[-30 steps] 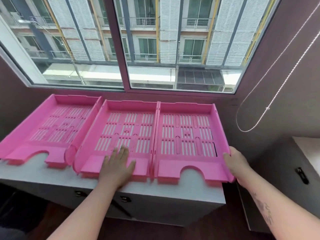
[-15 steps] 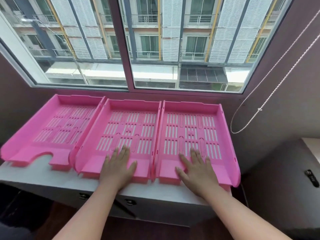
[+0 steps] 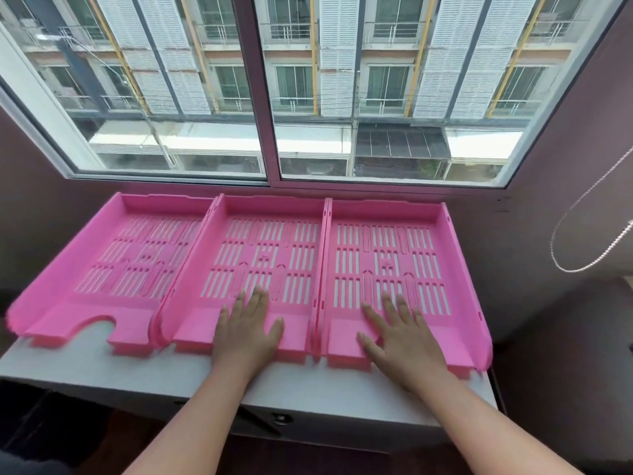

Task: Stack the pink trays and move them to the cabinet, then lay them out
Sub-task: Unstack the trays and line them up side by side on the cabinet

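Note:
Three pink slotted trays lie side by side on the white cabinet top under the window. The left tray is angled slightly and its right edge meets the middle tray. The right tray touches the middle one along their sides. My left hand rests flat, fingers apart, on the front of the middle tray. My right hand rests flat, fingers spread, on the front of the right tray. Neither hand grips anything.
A large sliding window runs behind the trays. A beaded blind cord hangs at the right by the dark wall. The cabinet front has a dark handle below its edge. A low dark surface sits at far right.
My right hand left the right tray's outer side and now lies flat on its front. The right and middle trays look straighter and closer to the window. My left hand stayed put.

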{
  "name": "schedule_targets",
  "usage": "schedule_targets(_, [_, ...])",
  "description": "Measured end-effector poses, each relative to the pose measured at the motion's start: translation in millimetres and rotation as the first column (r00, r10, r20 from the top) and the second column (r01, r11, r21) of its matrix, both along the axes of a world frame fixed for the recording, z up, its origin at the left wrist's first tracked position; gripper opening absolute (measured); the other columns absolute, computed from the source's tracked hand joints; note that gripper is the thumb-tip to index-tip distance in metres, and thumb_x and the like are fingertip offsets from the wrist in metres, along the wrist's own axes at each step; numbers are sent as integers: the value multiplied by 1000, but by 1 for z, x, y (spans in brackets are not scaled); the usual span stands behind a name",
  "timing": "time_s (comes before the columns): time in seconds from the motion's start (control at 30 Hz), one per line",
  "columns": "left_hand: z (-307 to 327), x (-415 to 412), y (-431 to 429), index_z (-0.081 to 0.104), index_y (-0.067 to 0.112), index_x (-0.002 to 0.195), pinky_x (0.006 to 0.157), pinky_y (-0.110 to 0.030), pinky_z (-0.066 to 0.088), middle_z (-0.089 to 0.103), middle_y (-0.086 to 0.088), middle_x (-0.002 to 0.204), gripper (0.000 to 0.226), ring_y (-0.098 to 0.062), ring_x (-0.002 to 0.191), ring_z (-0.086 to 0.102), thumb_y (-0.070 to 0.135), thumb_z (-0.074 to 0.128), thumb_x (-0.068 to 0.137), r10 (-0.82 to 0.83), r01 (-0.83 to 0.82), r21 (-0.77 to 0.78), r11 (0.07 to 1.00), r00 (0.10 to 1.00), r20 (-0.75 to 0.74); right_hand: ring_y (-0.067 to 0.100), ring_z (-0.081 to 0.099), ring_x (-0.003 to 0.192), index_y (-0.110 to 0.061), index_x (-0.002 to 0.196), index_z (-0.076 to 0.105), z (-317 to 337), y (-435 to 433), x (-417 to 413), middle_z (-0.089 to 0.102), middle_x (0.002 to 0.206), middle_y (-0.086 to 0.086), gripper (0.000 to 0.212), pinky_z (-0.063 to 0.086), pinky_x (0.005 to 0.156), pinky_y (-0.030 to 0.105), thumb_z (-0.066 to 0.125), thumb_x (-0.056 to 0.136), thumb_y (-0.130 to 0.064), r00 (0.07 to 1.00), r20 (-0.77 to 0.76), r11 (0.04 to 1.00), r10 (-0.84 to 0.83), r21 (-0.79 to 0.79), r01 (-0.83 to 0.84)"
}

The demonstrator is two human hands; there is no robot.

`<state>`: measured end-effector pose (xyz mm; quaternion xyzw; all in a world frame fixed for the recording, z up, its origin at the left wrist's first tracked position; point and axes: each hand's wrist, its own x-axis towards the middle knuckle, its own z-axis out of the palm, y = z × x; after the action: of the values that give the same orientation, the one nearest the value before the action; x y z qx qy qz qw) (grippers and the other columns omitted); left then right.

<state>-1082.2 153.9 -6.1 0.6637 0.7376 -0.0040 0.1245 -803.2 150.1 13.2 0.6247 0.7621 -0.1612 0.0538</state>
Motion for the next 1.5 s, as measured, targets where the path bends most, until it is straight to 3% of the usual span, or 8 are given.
schedule_targets(0.3, [6,-1,10,-6,26,154,122,-47,2,-9,5,163,77,-20,150,-10,61,15,89,-25,26,-41,999,999,44,24,-17,151,-45,152,-9,1,14,-4,-18,163,2,69,-6,123,47,12,91,-70,1000,15,998,-26,-57,27])
schedule_targets(0.43, [26,-26,6,5,22,156,122,-46,0,-6,0,164,78,-21,151,-5,61,23,91,-106,108,93,990,994,-32,22,3,154,-32,157,9,21,21,-35,7,167,-1,73,1,123,52,28,94,-62,911,-285,954,-298,-119,275])
schedule_targets(0.57, [46,-77,5,26,12,151,121,-44,4,18,-10,162,75,-29,150,14,51,40,89,96,-64,373,926,993,-68,17,11,153,-23,158,8,40,27,-91,11,166,-4,79,13,122,43,47,95,-50,794,-525,946,-306,-78,313])
schedule_targets(0.7, [51,-109,15,3,17,155,115,-45,30,6,-9,164,82,-31,148,19,44,47,93,293,-319,110,941,934,204,19,13,152,-20,158,0,37,35,-132,2,167,-1,80,22,119,38,50,97,-33,805,-505,946,-312,-87,313])
schedule_targets(0.8, [51,-120,26,13,19,154,86,-42,56,33,-12,156,65,-34,116,59,29,43,98,356,-397,11,918,835,419,27,61,115,-24,158,-6,29,34,-146,6,167,-1,76,54,73,35,40,99,-14,763,-500,906,-409,-127,403])
schedule_targets(0.9, [48,-130,36,18,20,153,67,-38,59,42,-15,150,58,-29,85,67,23,39,98,363,-410,-12,912,793,490,23,62,72,-27,158,-4,22,38,-151,17,165,1,77,44,50,30,37,96,-7,734,-501,875,-458,-106,473])
schedule_targets(1.37, [50,-147,65,21,13,153,113,-47,29,26,-11,160,59,-31,145,28,20,43,99,309,-314,-113,943,693,652,12,44,51,-24,158,8,13,39,-161,39,153,7,75,33,40,24,43,94,-7,719,-493,824,-489,10,567])
schedule_targets(1.5, [50,-143,52,6,21,156,102,-42,42,21,-8,161,74,-31,143,31,21,49,96,247,-315,-9,949,728,640,24,65,87,-12,156,22,19,34,-166,30,160,6,65,54,58,30,45,96,-7,762,-471,811,-444,149,565])
